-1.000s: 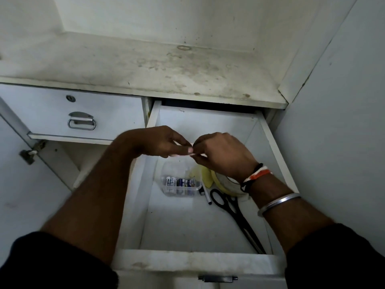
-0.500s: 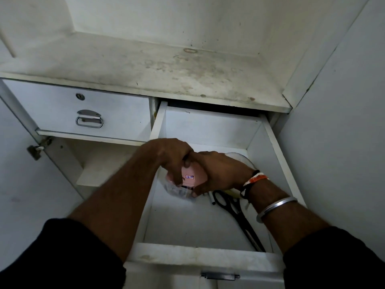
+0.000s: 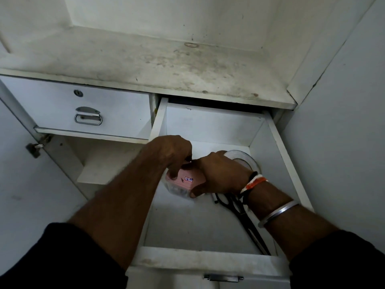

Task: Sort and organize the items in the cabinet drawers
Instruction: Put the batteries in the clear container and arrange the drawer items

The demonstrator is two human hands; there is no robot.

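The right drawer (image 3: 279, 147) is pulled out. Inside it a small clear plastic container (image 3: 177, 189) carries a pink lid (image 3: 187, 180) with a white label. My left hand (image 3: 173, 155) curls over the lid's left edge. My right hand (image 3: 220, 174) grips the lid and container from the right, thumb under the near corner. Black scissors (image 3: 245, 222) lie along the drawer's right side, partly under my right wrist. A roll of clear tape (image 3: 243, 158) sits behind my right hand, half hidden.
The left drawer (image 3: 93, 113) is closed, with a metal ring handle and a keyhole. A stained white shelf (image 3: 145, 59) runs above both drawers. A white wall (image 3: 343, 142) stands close on the right. The drawer's near floor (image 3: 193, 226) is bare.
Both hands dropped from holding a small white strip above the drawer down onto the container. The pink lid now covers the container, which stood uncovered with batteries showing.
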